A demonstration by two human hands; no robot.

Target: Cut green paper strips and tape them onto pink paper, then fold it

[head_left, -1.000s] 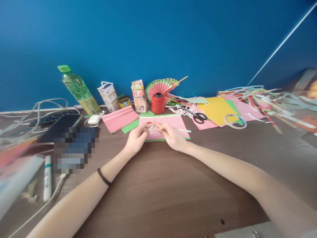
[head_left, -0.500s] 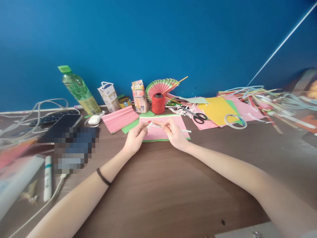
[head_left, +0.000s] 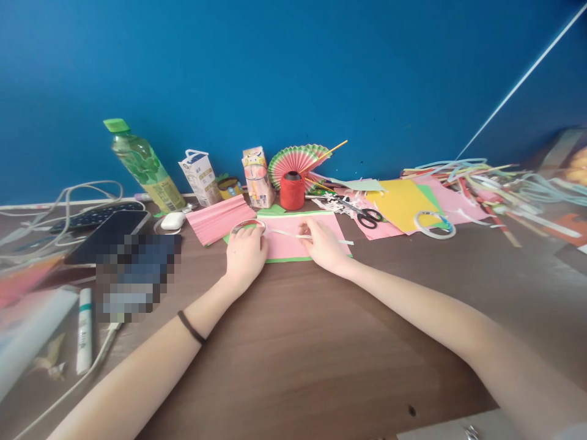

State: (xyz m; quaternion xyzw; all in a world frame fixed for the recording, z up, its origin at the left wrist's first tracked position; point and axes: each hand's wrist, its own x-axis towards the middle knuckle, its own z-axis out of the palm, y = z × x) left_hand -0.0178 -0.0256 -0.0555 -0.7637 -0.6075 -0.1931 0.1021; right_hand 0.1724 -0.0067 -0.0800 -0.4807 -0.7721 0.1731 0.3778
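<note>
One dark band [head_left: 191,327] circles the left forearm, nearest; beyond it, left hand [head_left: 245,260] is palm down, fingers loosely bent over the near rim of a white tape roll [head_left: 248,223], thumb set apart; fingertips hidden, so cannot tell if they grip or just rest. Right hand [head_left: 323,247], level with it, has thumb and forefinger brought together on a narrow white strip [head_left: 284,233], other fingers bent; strip runs left to right from near the roll, tilting slightly nearer at the right; pale end [head_left: 347,242] shows past the right hand, maybe the same strip, hard to tell. Roll lies low, opening facing mostly up, long axis of its oval left to right; it's at the left end of a pink sheet [head_left: 287,249], also longer left to right, green along its near edge. Farther: pleated pink paper [head_left: 222,220] left; red spool [head_left: 292,192], upright; black scissors [head_left: 369,217] right.
</note>
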